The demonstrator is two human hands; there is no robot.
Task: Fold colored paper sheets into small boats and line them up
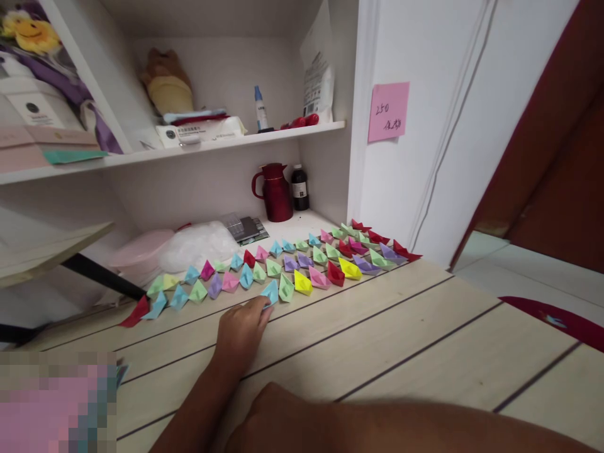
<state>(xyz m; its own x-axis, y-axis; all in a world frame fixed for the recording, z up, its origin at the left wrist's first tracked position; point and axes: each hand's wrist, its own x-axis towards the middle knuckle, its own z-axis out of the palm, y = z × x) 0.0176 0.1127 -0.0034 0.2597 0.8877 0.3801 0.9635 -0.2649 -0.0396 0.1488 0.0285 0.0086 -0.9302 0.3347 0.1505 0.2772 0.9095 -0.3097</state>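
Note:
My left hand (241, 330) reaches forward over the pale wooden floor (387, 340). Its fingertips are closed on a light blue paper boat (270, 292) at the front of the rows. Several rows of small folded paper boats (302, 261) in red, pink, green, blue, purple and yellow run diagonally from a red boat (135, 313) at the left to red ones (406, 250) by the wall. My right hand is not visible. A bare limb (401, 428) crosses the bottom of the picture, and I cannot tell which part it is.
A white shelf unit stands behind the boats. It holds a dark red jug (274, 192), a dark bottle (299, 187), a plastic bag (198, 245) and a pink lid (139, 248). On the white wall is a pink sticky note (388, 111). A red door (557, 163) is at the right.

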